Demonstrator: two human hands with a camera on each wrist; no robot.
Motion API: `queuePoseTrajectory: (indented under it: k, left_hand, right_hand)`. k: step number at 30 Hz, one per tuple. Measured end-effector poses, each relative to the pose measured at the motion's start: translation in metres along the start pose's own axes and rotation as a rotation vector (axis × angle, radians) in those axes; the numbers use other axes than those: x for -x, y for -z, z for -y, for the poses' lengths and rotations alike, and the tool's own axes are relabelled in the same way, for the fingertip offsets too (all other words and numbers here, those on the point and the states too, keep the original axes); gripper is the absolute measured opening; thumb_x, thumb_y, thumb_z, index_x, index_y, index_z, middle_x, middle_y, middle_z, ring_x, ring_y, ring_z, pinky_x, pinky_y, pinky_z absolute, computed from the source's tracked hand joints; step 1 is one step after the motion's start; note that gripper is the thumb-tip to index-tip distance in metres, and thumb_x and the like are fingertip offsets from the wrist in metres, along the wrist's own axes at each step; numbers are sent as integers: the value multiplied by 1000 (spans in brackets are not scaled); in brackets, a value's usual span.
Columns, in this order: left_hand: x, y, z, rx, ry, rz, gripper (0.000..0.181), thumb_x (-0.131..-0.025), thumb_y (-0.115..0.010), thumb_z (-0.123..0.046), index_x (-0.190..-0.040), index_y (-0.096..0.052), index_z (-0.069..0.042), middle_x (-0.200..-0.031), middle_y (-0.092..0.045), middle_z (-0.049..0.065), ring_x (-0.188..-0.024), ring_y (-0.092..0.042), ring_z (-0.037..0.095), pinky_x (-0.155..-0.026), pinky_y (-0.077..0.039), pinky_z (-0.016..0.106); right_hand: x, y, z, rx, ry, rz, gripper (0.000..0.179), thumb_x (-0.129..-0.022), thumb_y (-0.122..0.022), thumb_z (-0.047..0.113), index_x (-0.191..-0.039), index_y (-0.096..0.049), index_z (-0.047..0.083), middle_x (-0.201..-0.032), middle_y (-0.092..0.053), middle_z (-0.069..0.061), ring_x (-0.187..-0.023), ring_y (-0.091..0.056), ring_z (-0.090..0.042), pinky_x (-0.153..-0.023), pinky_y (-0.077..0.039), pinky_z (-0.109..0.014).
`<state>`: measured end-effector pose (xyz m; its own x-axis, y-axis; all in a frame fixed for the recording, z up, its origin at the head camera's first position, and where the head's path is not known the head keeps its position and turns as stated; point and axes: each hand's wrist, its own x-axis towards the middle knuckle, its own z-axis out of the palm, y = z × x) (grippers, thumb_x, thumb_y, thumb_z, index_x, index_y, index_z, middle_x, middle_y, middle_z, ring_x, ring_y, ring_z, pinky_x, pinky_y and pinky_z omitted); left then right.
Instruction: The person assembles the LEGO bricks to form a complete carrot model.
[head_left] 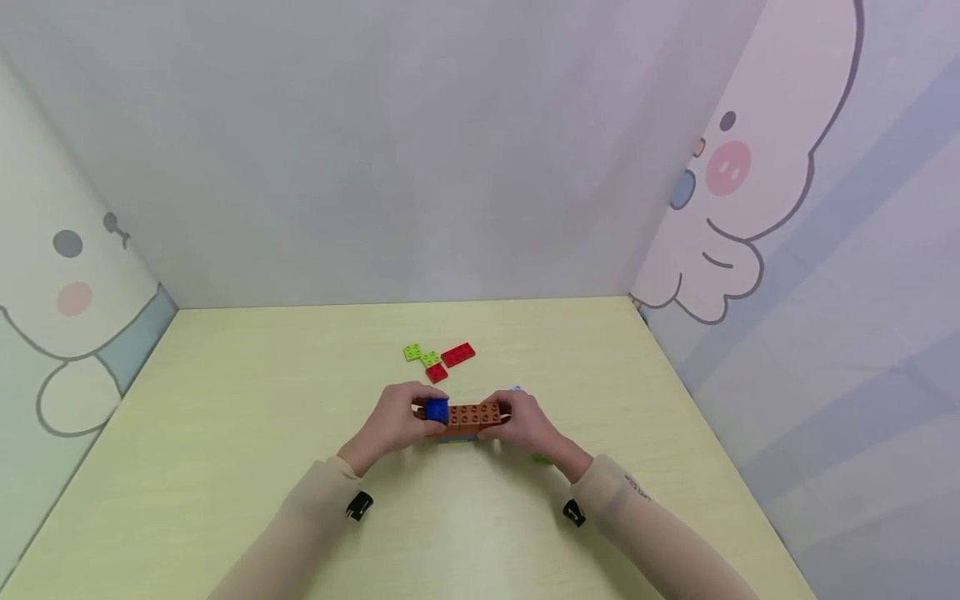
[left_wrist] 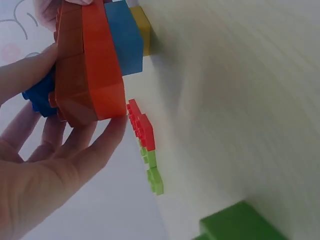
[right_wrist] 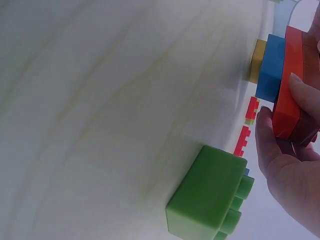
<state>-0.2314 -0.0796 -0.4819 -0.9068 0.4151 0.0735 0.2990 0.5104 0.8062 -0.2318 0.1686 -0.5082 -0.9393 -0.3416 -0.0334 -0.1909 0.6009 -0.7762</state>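
Observation:
A stack of toy building bricks stands in front of me, gripped at both ends. On top lie brown bricks (head_left: 474, 413), over a long orange-red brick (left_wrist: 104, 65). Beneath it are a blue brick (left_wrist: 125, 40) and a yellow brick (left_wrist: 142, 30). A dark blue brick (head_left: 437, 410) sits on the brown studs at the left end. My left hand (head_left: 397, 417) holds that end, thumb and fingers around the dark blue brick and the brown one below. The right hand (head_left: 528, 425) grips the stack's right end, its thumb on the orange-red side.
Behind the stack lie flat light green bricks (head_left: 422, 355) and red bricks (head_left: 457, 355). A green brick (right_wrist: 207, 190) rests on the table near my right wrist; a light blue piece (head_left: 517, 387) shows behind that hand. Walls enclose the table (head_left: 262, 375) at the back and sides.

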Motion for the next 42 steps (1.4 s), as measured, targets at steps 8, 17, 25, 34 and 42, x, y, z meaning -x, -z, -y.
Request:
queuePoseTrajectory:
  k: [8,17,25,34,42]
  left_hand:
    - [-2,-1,0,38,41,-5,37,-70,-85,-9,-105,-73,-17,-99,-62,-4,-87,-58,18,-77,-51,36]
    - [-4,-2,-6,2,53,-10,37,-69,-86,-8,-103,-75,-14,-94,-62,-3,-85,-57,16,-76,-51,34]
    - [-5,-2,-3,4,62,-9,39,-68,-87,-11,-105,-75,-12,-94,-62,-5,-86,-58,16,-77,-51,35]
    - [-6,-2,-3,6,110,-5,40,-69,-87,-13,-108,-74,-11,-95,-62,-3,-86,-57,18,-76,-50,35]
    - [-6,-3,-2,14,156,19,39,-70,-86,-15,-107,-74,-11,-92,-60,-1,-83,-54,19,-73,-48,35]
  right_hand:
    - [-1,0,-2,3,4,-3,35,-72,-86,18,-103,-70,15,-92,-64,7,-84,-58,-12,-76,-47,-33]
    - [-2,0,-2,5,2,-8,36,-71,-86,18,-103,-70,15,-92,-65,7,-84,-58,-12,-76,-47,-34]
    - [-1,0,-1,6,-4,-4,35,-72,-86,18,-103,-69,14,-93,-64,6,-84,-58,-12,-76,-47,-34]
    - [-2,1,-1,-13,-16,0,36,-72,-85,18,-104,-69,15,-93,-64,6,-85,-58,-13,-76,-47,-34]
    - [-1,0,0,-12,-16,11,36,-72,-85,16,-104,-69,14,-94,-65,5,-86,-59,-13,-78,-47,-34]
